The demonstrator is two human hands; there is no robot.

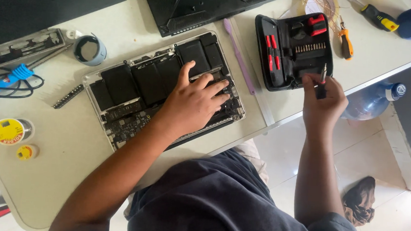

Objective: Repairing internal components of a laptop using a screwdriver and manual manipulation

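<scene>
Both hands are seen from above, well apart. At the far left of the pale table (63,154), a blue-handled tool (13,75) lies among black cable, with a yellow solder reel (9,131) and a smaller yellow disc (27,152) below it. A grey roll of tape (90,50) and a black strip of bits (68,96) are found nearer the middle.

Next, an opened laptop (135,91) is laid bottom-up, its black battery cells and circuit board exposed. The left hand (194,102) is pressed flat on its right half, fingers spread over the board, nothing gripped.

A purple toothbrush (238,55) is placed just beside the laptop's right edge. Further right, a black tool case (292,49) is lying open, with red-handled tools and a row of bits inside.

The right hand (323,102) is held at the case's lower right corner, its fingers closed around a small black screwdriver (322,82), which is kept upright, tip upward. Beyond it, an orange-handled tool (346,43) and a yellow-and-black screwdriver (378,17) are set on the table, and a clear water bottle (373,100) is seen below the table's edge.
</scene>
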